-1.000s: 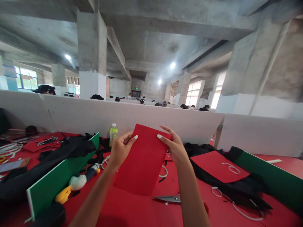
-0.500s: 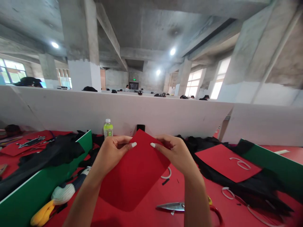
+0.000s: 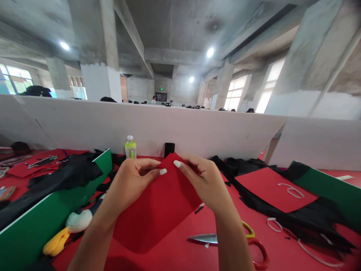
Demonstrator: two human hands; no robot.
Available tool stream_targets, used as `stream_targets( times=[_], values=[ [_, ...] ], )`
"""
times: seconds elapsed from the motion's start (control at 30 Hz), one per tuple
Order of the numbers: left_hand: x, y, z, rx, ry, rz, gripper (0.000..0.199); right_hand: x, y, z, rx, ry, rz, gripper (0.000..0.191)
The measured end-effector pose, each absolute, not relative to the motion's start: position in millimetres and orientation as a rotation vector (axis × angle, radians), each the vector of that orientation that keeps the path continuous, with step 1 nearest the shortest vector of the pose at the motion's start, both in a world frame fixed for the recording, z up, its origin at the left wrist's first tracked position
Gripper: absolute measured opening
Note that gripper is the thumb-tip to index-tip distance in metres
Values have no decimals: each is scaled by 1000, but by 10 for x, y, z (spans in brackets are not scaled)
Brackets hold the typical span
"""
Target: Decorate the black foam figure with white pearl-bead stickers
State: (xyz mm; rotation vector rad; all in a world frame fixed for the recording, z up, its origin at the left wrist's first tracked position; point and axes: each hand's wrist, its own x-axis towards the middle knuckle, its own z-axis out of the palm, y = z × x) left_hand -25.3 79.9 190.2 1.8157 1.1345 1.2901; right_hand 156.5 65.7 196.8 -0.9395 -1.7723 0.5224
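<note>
red sheet (image 3: 158, 210) hangs in the head view from the fingers of both hands, its top corner between the two sets of fingertips and its broad face sloping down toward the person, above the red table (image 3: 172, 259). the left hand (image 3: 135, 180) pinches the upper left edge, thumb lying on the near face and fingers bent behind. the right hand (image 3: 200, 180) pinches close to the top corner, its thumb flat on the near face, the other fingers curled behind and partly hidden.

just beyond the fingers, a dark upright object (image 3: 169, 149) stands by the white partition (image 3: 194, 128); what it is, i cannot tell. the green-labelled bottle (image 3: 131, 148) stands beyond the left fingers. below the right fingers, the scissors (image 3: 203, 238) lie on the table, blades pointing left, partly covered by the right forearm, with one yellow and one red handle loop showing. a small black scrap (image 3: 199, 209) lies nearer to those fingers.

well to the right of the right fingers, a red panel (image 3: 265, 184) lies on black cloth (image 3: 282, 216), with a curled white cord (image 3: 295, 191) on top. to the left of the left fingers, a green board (image 3: 36, 212) stands on edge beside a knitted toy (image 3: 80, 220) with yellow feet.
</note>
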Motion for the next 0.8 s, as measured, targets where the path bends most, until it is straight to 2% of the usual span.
stream_targets(
  times=[0.47,0.8],
  values=[
    [-272,768,1873,1849,971,1156,26,1571,695,1925,-986,-1697,444,13],
    [-287,780,1888,1831,984,1145,28,1575,678,1928,-993,-1691,472,15]
  ],
)
